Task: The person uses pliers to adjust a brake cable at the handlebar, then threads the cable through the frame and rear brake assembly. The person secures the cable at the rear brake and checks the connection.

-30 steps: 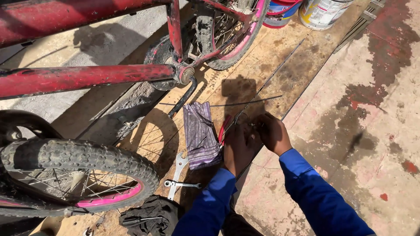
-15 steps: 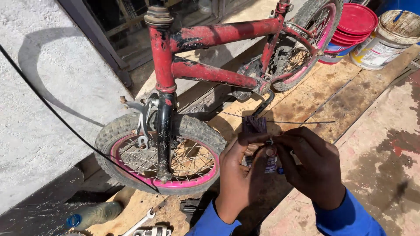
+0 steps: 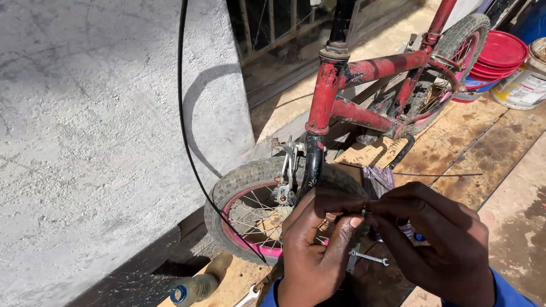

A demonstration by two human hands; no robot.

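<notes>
2 hands (image 3: 375, 244) pinch tiny, perhaps metal, fitting (image 3: 364, 212).

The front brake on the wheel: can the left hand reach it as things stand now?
Probably yes. The left hand is just below the front brake with nothing between them, but its fingers are pinching a small metal part.

Head-worn view, close, looking down

Containers and labels — top right corner and lower left edge

A round white paint bucket (image 3: 526, 85) with a printed paper label is seen at the right edge, just beside stacked red tubs (image 3: 496, 59); a dusty plastic bottle (image 3: 196, 288) with a blue-rimmed mouth is laid on its side — label unreadable.
</notes>
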